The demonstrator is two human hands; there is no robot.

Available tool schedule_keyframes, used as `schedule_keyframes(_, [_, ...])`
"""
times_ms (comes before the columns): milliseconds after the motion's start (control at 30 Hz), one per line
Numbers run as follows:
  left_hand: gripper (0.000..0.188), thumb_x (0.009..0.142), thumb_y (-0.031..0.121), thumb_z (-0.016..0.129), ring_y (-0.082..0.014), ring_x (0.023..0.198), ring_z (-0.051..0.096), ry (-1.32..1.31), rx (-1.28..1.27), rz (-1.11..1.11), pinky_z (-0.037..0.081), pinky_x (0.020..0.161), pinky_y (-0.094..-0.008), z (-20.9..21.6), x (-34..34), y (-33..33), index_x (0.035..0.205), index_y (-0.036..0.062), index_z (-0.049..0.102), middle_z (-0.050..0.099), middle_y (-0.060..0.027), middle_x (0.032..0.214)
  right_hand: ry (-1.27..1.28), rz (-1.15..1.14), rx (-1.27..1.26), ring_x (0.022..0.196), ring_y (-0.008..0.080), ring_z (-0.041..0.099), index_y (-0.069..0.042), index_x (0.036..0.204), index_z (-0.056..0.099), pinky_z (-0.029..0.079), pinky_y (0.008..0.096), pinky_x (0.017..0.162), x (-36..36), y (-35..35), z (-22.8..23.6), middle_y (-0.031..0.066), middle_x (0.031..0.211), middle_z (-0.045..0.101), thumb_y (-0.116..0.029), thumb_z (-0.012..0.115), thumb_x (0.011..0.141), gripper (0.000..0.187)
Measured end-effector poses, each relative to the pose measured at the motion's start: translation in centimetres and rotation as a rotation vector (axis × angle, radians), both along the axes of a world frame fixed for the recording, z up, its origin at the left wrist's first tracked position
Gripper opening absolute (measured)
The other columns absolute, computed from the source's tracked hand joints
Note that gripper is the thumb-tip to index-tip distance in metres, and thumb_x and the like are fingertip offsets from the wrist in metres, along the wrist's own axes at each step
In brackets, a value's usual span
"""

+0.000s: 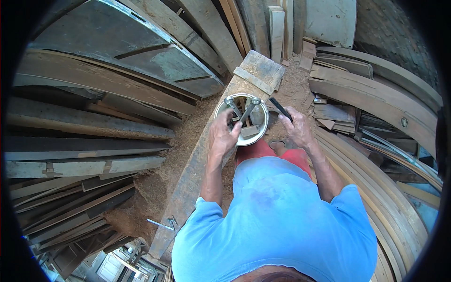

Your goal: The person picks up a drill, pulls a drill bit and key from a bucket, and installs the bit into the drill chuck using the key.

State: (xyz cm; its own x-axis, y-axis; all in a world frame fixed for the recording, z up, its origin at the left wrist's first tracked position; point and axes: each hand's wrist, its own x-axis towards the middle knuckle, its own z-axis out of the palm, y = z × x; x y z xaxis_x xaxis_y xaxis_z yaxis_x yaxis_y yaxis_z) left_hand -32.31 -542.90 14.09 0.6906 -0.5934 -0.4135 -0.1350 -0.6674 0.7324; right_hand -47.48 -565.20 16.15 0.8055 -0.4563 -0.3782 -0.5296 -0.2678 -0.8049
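Observation:
A round white bucket (266,126) stands by the narrow wooden bench, in front of my body. Inside are metal tools with rounded heads (254,101), a small wooden block (250,131) and other pieces too jumbled to name. My left hand (222,135) is over the bucket's left rim, thumb and fingers apart, close to the tools' shafts; its fingertips are slightly blurred. To the right of the bucket, my right hand (299,130) grips a slim black bar-shaped tool (280,109) by its lower end. The tool points up and to the left.
The long bench (197,171) runs diagonally, with a wooden strip (253,81) across its far end. A thin metal tool (162,224) lies on its near part. Sawdust (188,136) covers the floor. Stacked boards (94,120) crowd the left; curved timbers (376,89) line the right.

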Motion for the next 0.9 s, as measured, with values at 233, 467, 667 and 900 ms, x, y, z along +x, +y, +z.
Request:
schedule_keyframes(233, [0.039,0.082,0.018,0.07,-0.0385,0.101,0.067,-0.1,0.266,-0.56,0.054,0.085,-0.0489,-3.5,-1.0,-1.3,0.12,0.009,0.066,0.069,-0.0188,0.112,-0.076,0.052,0.018,0.084,0.0331,0.069,0.001,0.111,0.067,0.051,0.043,0.077,0.2,0.8,-1.1,0.0208,0.089,0.07,-0.019,0.06,0.097,0.026])
schedule_keyframes(467, [0.031,0.081,0.009,0.067,-0.0399,0.093,0.069,-0.216,0.088,-0.477,0.056,0.082,-0.0475,-1.2,1.8,0.5,0.111,0.0043,0.067,0.071,-0.0195,0.102,-0.06,0.05,0.073,0.088,0.0299,0.07,0.001,0.113,0.069,0.052,0.0405,0.08,0.0,-0.5,-0.4,0.0197,0.092,0.072,-0.018,0.059,0.098,0.026])
schedule_keyframes(667, [0.033,0.087,0.008,0.064,-0.0276,0.096,0.07,-0.073,-0.223,-0.197,0.055,0.089,-0.0369,1.6,4.0,2.3,0.12,0.0032,0.067,0.072,-0.0162,0.107,-0.152,-0.024,0.058,0.067,0.0104,0.05,-0.001,0.11,0.071,0.042,0.0313,0.062,-0.6,-0.9,-1.6,-0.0007,0.072,0.053,-0.022,0.061,0.101,0.025])
schedule_keyframes(900, [0.031,0.105,0.01,0.051,-0.0116,0.106,0.063,0.286,-0.697,0.302,0.05,0.096,-0.027,2.2,5.6,3.5,0.13,-0.0051,0.061,0.069,-0.0085,0.118,-0.089,-0.097,0.125,0.077,0.0149,0.059,0.001,0.104,0.07,0.048,0.0348,0.072,0.6,-0.8,0.1,0.0064,0.08,0.064,-0.023,0.062,0.099,0.026])
